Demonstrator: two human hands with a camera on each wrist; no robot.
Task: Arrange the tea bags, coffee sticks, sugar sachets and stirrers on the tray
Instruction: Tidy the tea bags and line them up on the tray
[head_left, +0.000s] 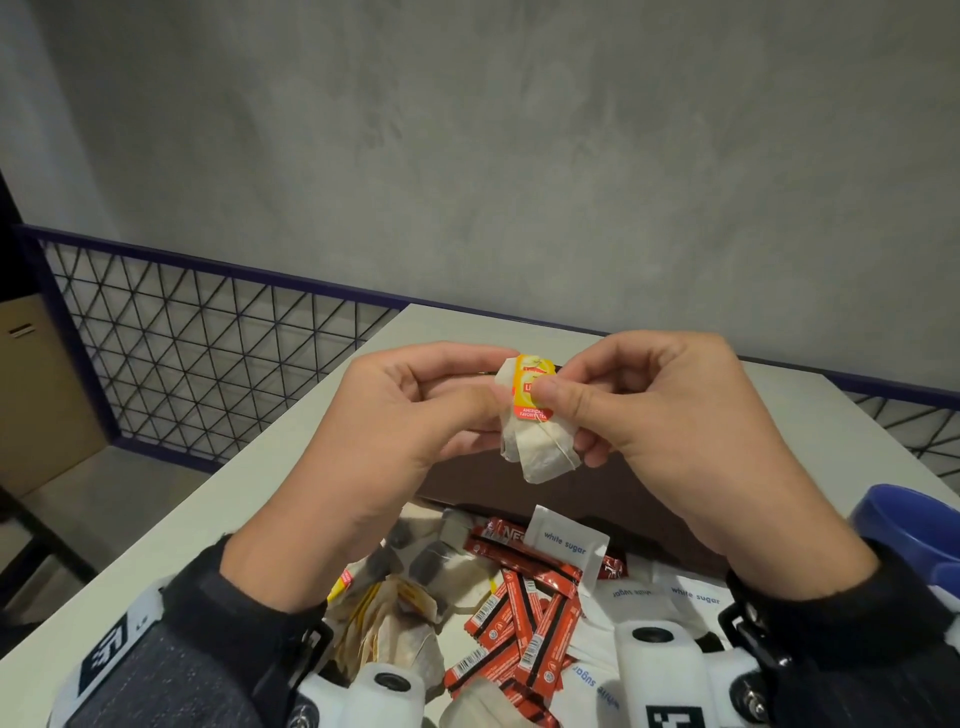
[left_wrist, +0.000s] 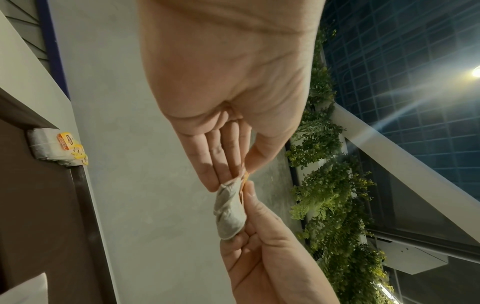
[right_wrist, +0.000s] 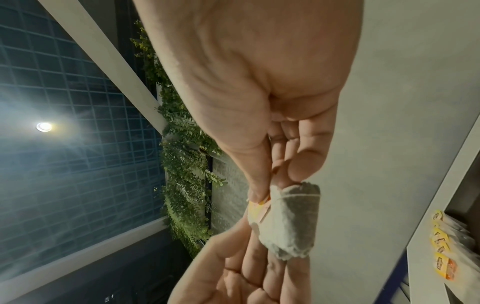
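Both hands hold one tea bag (head_left: 543, 447) in the air above the brown tray (head_left: 649, 488). My left hand (head_left: 501, 384) pinches the bag's left side, and my right hand (head_left: 558, 382) pinches its yellow and red paper tag (head_left: 530, 387) with thumb and forefinger. The left wrist view shows the tea bag (left_wrist: 231, 211) between my left hand (left_wrist: 236, 174) and the other hand below. The right wrist view shows the tea bag (right_wrist: 291, 222) under my right hand (right_wrist: 275, 189). A row of tea bags (left_wrist: 49, 148) stands in a corner of the tray (left_wrist: 39, 205). No stirrers are in view.
Below my wrists lies a loose pile: tea bags (head_left: 395, 613), red coffee sticks (head_left: 519, 623) and white sugar sachets (head_left: 566, 540). A blue object (head_left: 904, 525) sits at the right. The white table (head_left: 208, 519) ends at a wire mesh railing (head_left: 208, 353) on the left.
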